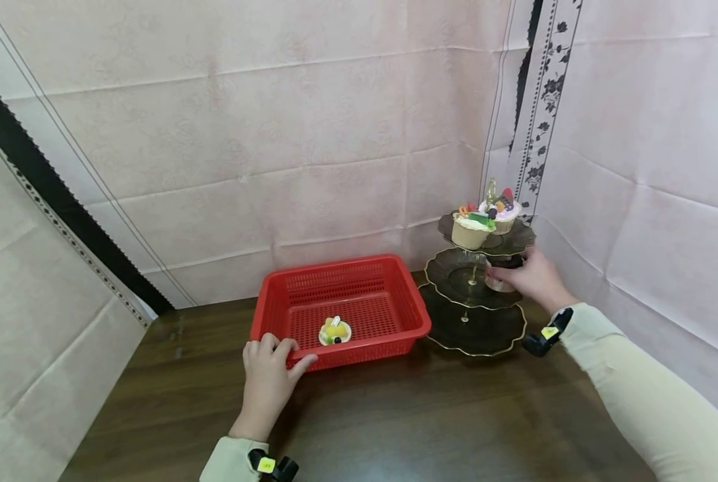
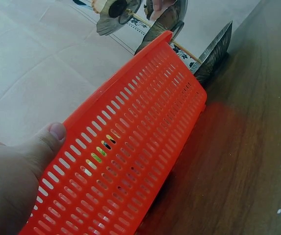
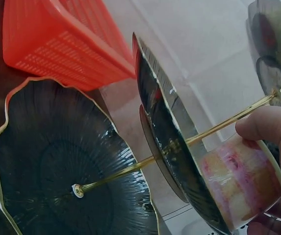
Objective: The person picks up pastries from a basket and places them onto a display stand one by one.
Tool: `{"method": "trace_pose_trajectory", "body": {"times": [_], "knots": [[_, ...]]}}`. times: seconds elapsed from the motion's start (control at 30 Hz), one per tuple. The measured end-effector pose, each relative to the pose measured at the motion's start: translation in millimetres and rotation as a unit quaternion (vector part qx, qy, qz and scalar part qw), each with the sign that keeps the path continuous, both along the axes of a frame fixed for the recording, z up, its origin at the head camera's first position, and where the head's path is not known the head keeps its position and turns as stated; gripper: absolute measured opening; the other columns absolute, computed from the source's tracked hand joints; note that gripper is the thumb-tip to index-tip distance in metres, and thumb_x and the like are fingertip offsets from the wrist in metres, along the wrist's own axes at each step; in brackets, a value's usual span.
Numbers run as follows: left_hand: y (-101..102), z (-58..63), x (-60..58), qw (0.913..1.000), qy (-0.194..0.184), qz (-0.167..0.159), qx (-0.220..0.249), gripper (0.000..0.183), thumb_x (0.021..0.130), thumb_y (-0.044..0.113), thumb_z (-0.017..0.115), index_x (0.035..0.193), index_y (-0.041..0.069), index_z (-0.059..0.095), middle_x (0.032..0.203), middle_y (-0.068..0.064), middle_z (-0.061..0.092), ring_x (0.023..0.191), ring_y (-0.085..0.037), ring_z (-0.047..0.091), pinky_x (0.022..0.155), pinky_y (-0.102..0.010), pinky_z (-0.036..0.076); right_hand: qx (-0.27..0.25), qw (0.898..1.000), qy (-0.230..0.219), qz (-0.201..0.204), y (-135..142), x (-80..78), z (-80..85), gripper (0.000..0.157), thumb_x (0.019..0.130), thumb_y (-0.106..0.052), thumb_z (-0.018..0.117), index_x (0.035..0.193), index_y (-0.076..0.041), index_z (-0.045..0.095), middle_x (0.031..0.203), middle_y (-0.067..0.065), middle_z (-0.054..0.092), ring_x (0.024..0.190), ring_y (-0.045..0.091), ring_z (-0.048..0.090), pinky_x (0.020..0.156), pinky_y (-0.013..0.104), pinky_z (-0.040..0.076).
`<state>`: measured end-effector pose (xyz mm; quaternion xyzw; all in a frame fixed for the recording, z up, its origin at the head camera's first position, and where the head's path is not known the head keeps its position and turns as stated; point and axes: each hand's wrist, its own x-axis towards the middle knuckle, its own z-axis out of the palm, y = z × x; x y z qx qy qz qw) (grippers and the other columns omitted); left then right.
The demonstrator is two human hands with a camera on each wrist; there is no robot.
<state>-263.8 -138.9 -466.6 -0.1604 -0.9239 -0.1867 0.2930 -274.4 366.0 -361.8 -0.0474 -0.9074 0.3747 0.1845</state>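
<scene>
My right hand [image 1: 540,278] reaches in at the right side of a three-tier cake stand [image 1: 446,276]. It holds a small toy cake [image 3: 241,178] with pink and cream layers at the middle tier; the cake's top is hidden in the head view. Two toy cupcakes with fruit toppings, one cream [image 1: 470,233] and one pale purple [image 1: 505,219], sit on the top tier. My left hand [image 1: 266,380] grips the front left rim of a red plastic basket [image 1: 371,348], thumb outside. Inside the basket lies one small toy cake [image 1: 335,332] with yellow topping.
The stand's bottom tier [image 1: 467,335] is dark with a wavy gold edge, close to the basket's right end. Both stand on a brown wooden table [image 1: 395,422]. Pale cloth [image 1: 335,134] hangs behind and on both sides.
</scene>
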Motion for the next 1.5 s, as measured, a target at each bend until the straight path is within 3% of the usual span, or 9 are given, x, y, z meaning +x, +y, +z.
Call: {"method": "trace_pose_trajectory", "body": {"times": [0.13,0.4,0.63,0.87,1.27,1.5], "knots": [[0.4,0.2,-0.2,1.0000,-0.003,0.000,0.002,0.045,0.076,0.048,0.087,0.095,0.010,0.072,0.089,-0.006,0.049,0.091,-0.027,0.044,0.095,-0.054,0.032,-0.001,0.999,0.032,0.011,-0.6,-6.2,-3.1,0.070,0.084,-0.034,0.083,0.135,0.002,0.051,0.133,0.029,0.058,0.122,0.043,0.052,0.103,0.056,0.039],[1.1,-0.6,-1.4,1.0000,0.006,-0.002,0.002,0.044,0.075,0.048,0.087,0.093,0.010,0.071,0.088,-0.005,0.048,0.090,-0.027,0.044,0.094,-0.054,0.032,-0.024,0.993,0.101,0.056,-1.0,-19.3,-9.4,0.076,0.080,-0.015,0.085,0.144,-0.004,0.044,0.144,0.024,0.052,0.132,0.036,0.045,0.110,0.054,0.033],[1.7,1.5,-1.1,1.0000,0.006,0.000,0.003,0.043,0.075,0.045,0.089,0.093,0.010,0.071,0.088,-0.006,0.049,0.088,-0.027,0.043,0.093,-0.054,0.033,-0.016,0.995,0.090,0.042,-2.2,-22.6,-8.3,0.082,0.083,-0.019,0.084,0.149,-0.003,0.038,0.147,0.025,0.048,0.134,0.039,0.043,0.110,0.057,0.033],[1.7,2.4,0.6,1.0000,0.002,0.000,0.000,0.042,0.077,0.046,0.087,0.093,0.010,0.071,0.088,-0.006,0.049,0.088,-0.028,0.042,0.093,-0.053,0.033,-0.021,0.997,0.067,0.013,-6.0,-24.5,-9.3,0.082,0.083,-0.029,0.085,0.148,-0.004,0.041,0.146,0.025,0.050,0.134,0.039,0.045,0.111,0.055,0.033],[2.1,2.3,-0.2,0.9999,-0.010,0.002,0.002,0.043,0.077,0.047,0.086,0.094,0.011,0.071,0.089,-0.006,0.048,0.090,-0.027,0.042,0.095,-0.053,0.032,-0.018,0.996,0.086,-0.016,-9.3,-29.5,-10.8,0.089,0.082,-0.034,0.085,0.151,-0.005,0.037,0.147,0.025,0.049,0.135,0.041,0.044,0.113,0.055,0.031],[1.4,2.3,0.3,1.0000,-0.009,0.003,0.003,0.043,0.077,0.046,0.087,0.095,0.011,0.071,0.090,-0.006,0.049,0.090,-0.027,0.043,0.095,-0.053,0.033,-0.026,0.996,0.090,-0.003,-9.9,-32.4,-11.2,0.098,0.080,-0.031,0.088,0.156,-0.009,0.029,0.152,0.022,0.044,0.138,0.040,0.040,0.114,0.055,0.029]]}}
